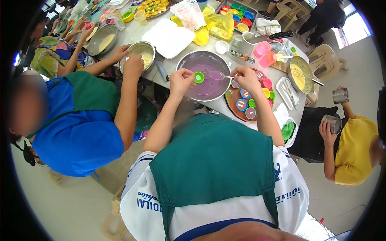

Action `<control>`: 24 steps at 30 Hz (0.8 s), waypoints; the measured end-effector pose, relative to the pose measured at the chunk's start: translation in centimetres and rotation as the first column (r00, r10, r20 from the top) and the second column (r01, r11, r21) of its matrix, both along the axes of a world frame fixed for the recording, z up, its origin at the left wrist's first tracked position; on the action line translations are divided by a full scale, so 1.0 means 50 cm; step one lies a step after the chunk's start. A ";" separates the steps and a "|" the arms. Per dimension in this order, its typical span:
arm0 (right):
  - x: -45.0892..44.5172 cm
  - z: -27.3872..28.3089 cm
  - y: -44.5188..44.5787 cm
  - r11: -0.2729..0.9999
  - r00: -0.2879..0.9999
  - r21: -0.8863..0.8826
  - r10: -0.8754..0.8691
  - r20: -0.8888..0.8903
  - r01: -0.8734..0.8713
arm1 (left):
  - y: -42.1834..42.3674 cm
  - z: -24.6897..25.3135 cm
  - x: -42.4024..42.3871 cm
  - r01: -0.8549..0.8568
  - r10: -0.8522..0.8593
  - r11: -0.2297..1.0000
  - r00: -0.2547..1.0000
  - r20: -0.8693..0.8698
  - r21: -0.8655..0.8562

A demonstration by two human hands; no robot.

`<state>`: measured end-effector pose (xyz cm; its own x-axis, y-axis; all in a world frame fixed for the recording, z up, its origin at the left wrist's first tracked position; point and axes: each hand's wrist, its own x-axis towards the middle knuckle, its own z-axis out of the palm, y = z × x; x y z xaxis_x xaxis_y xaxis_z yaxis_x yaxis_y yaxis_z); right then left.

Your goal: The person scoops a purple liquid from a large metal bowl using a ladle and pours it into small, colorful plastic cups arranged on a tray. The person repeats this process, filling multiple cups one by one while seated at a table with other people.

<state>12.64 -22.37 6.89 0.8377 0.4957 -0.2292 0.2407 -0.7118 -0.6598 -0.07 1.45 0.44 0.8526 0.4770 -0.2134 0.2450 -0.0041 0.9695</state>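
Over a steel mixing bowl (224,90) of purple batter (208,87), my left hand (181,80) pinches a small green molding cup (198,77). From the right, my right hand (245,79) grips the handle of a spoon (215,75) coated with purple batter. Its bowl is close to the cup, also above the batter. A whisk's black handle end (168,78) sticks out past my left hand; part of the whisk is hidden. Below my right forearm, a round tray (233,104) carries several small colored cups, some filled with purple batter and topped with pale strips.
At left, a co-worker's hands (134,64) work over a bowl (152,49) of pale batter. A knife (271,36) rests across a pitcher beyond my right hand. Scissors (290,92) and a bowl with a whisk (301,75) stand right. Another person (355,150) holds cans.
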 end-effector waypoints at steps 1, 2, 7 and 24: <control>-0.002 0.001 -0.004 1.000 1.000 0.016 -0.019 0.000 0.019 | -0.004 -0.003 0.006 0.011 -0.011 1.000 1.000 -0.004 -0.024; -0.005 0.005 -0.007 1.000 1.000 0.017 -0.016 0.017 0.016 | -0.009 -0.007 0.012 0.021 -0.022 0.999 1.000 -0.008 -0.048; -0.011 -0.013 -0.020 0.999 0.997 0.037 -0.025 0.078 0.022 | -0.037 -0.026 0.035 0.052 -0.054 0.996 0.998 -0.027 -0.068; -0.061 -0.033 0.003 0.999 0.944 0.043 -0.007 0.328 -0.007 | -0.069 -0.042 0.049 0.094 -0.110 0.983 0.990 -0.090 -0.161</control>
